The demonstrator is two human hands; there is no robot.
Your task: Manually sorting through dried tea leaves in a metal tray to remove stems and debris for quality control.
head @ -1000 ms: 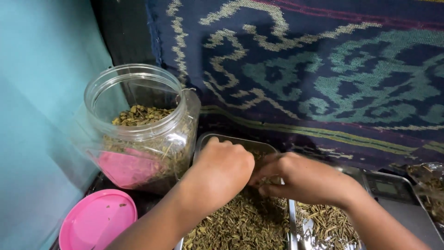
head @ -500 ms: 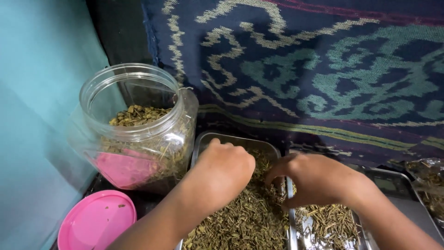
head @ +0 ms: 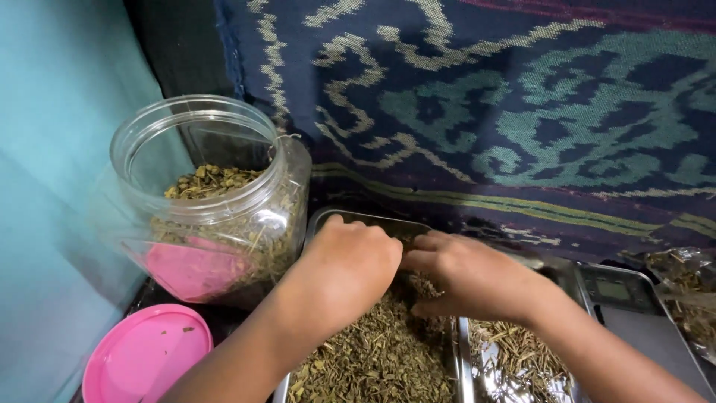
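Note:
My left hand (head: 344,270) is curled, knuckles up, over the far end of a metal tray (head: 371,219) filled with dried green-brown herb leaves (head: 377,357). My right hand (head: 468,277) lies beside it, fingers pointing left and touching the left hand, pressed into the same heap. Both hands seem to gather leaves; what is inside the fingers is hidden. A clear plastic jar (head: 212,201), open and partly filled with the same herbs, stands just left of the tray.
A pink lid (head: 146,363) lies at the lower left by a teal wall. A second metal tray (head: 514,366) with stalky herbs sits right, then a digital scale (head: 634,298) and a plastic bag of herbs (head: 682,291). A patterned dark-blue cloth (head: 507,104) hangs behind.
My right hand has slid left across the tray edge until it meets the left hand. The view has shifted slightly, so the jar and trays sit further right in the picture.

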